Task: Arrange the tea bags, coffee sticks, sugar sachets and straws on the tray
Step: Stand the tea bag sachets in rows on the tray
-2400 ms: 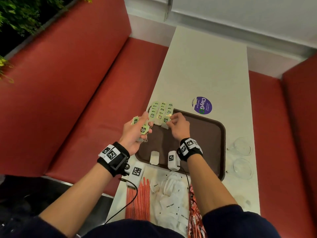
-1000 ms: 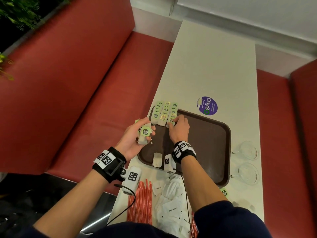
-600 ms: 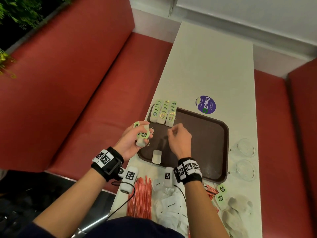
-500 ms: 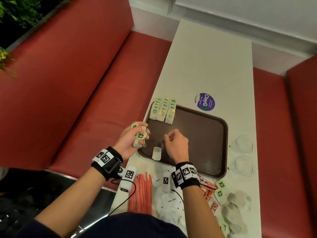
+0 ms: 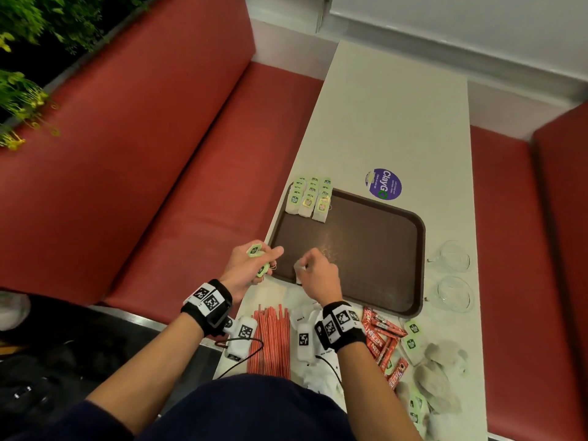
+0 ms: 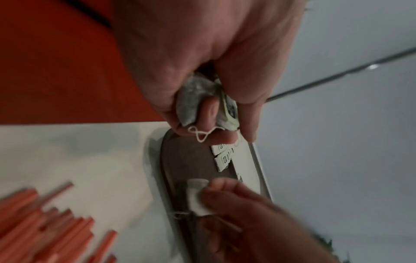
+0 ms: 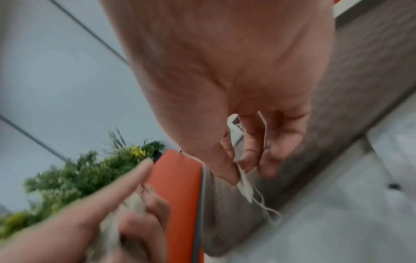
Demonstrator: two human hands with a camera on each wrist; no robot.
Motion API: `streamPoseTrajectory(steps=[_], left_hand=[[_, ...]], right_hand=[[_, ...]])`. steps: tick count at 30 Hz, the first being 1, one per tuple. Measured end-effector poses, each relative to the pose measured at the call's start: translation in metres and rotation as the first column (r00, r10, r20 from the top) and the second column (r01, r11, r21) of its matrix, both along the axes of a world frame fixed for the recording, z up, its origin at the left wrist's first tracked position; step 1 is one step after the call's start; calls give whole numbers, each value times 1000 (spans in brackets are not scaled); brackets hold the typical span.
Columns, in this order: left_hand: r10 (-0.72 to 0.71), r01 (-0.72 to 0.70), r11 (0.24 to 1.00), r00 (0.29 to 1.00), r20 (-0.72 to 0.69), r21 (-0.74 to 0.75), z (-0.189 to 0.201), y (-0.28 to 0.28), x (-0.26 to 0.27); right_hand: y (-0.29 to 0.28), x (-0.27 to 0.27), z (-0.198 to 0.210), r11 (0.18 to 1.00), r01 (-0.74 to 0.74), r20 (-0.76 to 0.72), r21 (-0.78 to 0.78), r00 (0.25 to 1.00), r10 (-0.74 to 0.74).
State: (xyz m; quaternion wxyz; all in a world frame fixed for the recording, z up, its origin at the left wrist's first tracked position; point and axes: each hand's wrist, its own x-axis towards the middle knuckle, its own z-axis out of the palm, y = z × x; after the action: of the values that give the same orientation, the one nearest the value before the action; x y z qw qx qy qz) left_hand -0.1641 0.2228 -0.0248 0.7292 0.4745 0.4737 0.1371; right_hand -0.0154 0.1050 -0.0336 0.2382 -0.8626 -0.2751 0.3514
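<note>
1. Red padded seats flank a long pale bench (image 5: 397,106); the brown tray (image 5: 410,249) on it serves as the landmark.
2. Left of the tray's near corner, the left hand (image 5: 246,268) is curled round a small bunch of tea bags (image 6: 191,99), forefinger stretched out, much as a moment ago.
3. At the tray's far-left corner, three rows of tea bags (image 5: 308,198) lie finished.
4. What changed: the right hand (image 5: 318,276) has drawn back from those rows to the tray's near-left edge and now pinches the single tea bag (image 5: 299,268) that lay loose there.
5. Below the tray, straws (image 5: 270,338), sugar sachets (image 5: 318,377) and coffee sticks (image 5: 381,338) wait untouched, so I judge the tea-bag stage nearly done.
</note>
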Motion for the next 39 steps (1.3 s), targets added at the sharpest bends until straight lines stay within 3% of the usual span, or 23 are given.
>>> streamPoseTrajectory(steps=[2,4,6,9,12,15,17,19,21,24,29,36,39], left_hand=[[-86,89,988,996,-27,129,2,0,0],[-182,177,964,983,7,199,6,2,0],[-283,272,931,959,12,243,8,7,3],[-398,415,824,908,-127,386,10,13,14],[-356,396,752,917,-180,527,8,13,28],[-272,299,807,954,-130,509,3,16,37],[-227,246,865,969,-94,437,3,20,40],[-219,229,895,973,-69,383,3,26,41],[-233,237,908,971,-54,346,2,30,43],[-233,233,922,972,-37,310,-4,35,43],[-139,139,959,990,-20,248,-9,43,42],[-34,46,982,997,-67,186,-12,54,44],[21,-16,994,999,-46,111,-13,57,42]], right_hand=[[-1,10,12,995,29,-89,98,996,-20],[-1,18,23,972,157,-260,173,959,-109],[-2,24,34,925,328,-462,192,862,-210],[0,31,44,851,502,-643,157,706,-298],[3,33,48,823,547,-703,153,646,-298],[6,36,48,815,528,-730,241,651,-206],[8,40,46,847,401,-612,349,782,-118],[11,45,47,887,181,-337,425,941,-30],[18,50,48,902,-1,-89,432,995,44],[35,61,51,922,-183,95,341,982,160],[67,74,52,890,-426,219,164,895,388],[102,94,43,920,-373,293,121,899,326],[112,102,36,925,-379,321,21,879,352]])
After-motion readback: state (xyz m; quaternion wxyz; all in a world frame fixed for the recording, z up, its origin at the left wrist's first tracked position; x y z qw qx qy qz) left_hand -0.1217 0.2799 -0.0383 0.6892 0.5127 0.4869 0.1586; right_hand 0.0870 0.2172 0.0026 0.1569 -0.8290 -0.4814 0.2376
